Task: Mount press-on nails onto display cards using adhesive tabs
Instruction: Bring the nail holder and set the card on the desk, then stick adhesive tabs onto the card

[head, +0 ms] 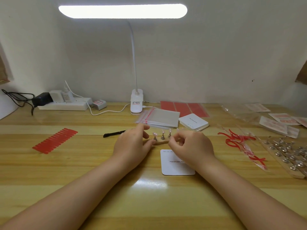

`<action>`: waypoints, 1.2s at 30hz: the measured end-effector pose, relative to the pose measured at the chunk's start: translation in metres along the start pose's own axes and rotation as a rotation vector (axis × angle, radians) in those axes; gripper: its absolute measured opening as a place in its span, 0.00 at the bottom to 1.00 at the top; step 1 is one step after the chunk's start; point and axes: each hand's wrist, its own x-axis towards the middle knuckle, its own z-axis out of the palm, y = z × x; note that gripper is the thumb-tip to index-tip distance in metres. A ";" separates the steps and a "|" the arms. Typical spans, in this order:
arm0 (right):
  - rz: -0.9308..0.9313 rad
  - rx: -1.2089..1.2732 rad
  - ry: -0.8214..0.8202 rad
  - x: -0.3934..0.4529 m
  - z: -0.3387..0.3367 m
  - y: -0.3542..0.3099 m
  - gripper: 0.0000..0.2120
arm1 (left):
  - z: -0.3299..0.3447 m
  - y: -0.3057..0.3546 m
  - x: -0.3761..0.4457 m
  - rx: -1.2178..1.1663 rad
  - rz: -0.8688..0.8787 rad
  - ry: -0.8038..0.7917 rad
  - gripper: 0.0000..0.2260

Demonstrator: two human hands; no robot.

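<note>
Far left of frame: red adhesive tab strip [54,140] flat on wooden table [83,171]. Left of centre: black pen [114,133], partly behind left hand [132,143]. Left hand thumb and fingertips pinch end of wooden holder strip [160,143]. Centre: pink press-on nails [155,134] on small metal stands. Right hand [191,145] fingers curled; what they pinch, cannot tell. Below it: white display card [174,165]. Right: card stack [193,122], red peeled strips [235,138].

Just above the frame's centre, pale pink press-on nails [154,134] stand upright on small metal stands along a wooden strip [162,143] under my fingers. Below it lies my white display card [174,165], flat, printed "Handmade". A stack of cards [193,122] sits upper right; a red adhesive tab sheet [54,140] lies at left.
</note>
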 end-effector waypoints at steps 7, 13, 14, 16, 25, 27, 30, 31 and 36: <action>-0.049 0.004 -0.437 0.014 -0.036 0.006 0.21 | -0.083 -0.050 0.037 0.493 -0.420 -0.267 0.15; -0.122 -0.210 -0.792 0.017 -0.051 0.008 0.45 | -0.132 -0.144 0.015 0.524 -0.805 -0.467 0.39; -0.145 -0.235 -0.785 0.016 -0.049 0.007 0.45 | -0.131 -0.155 0.011 0.523 -0.845 -0.452 0.45; -0.163 -0.236 -0.779 0.016 -0.046 0.005 0.42 | -0.125 -0.165 0.010 0.511 -0.899 -0.349 0.50; -0.171 -0.147 -0.770 0.014 -0.043 0.005 0.38 | -0.119 -0.164 0.015 0.556 -0.883 -0.163 0.38; -0.172 -0.152 -0.748 0.013 -0.043 0.003 0.37 | -0.128 -0.160 0.016 0.501 -0.862 -0.155 0.32; -0.163 -0.118 -0.660 0.012 -0.045 -0.003 0.29 | -0.152 -0.144 0.018 0.385 -0.731 -0.062 0.25; -0.162 -0.086 -0.607 0.012 -0.046 -0.006 0.25 | -0.161 -0.135 0.020 0.347 -0.647 -0.024 0.23; -0.129 0.287 -0.310 0.007 -0.053 -0.027 0.13 | -0.181 -0.071 0.028 0.521 -0.155 0.143 0.26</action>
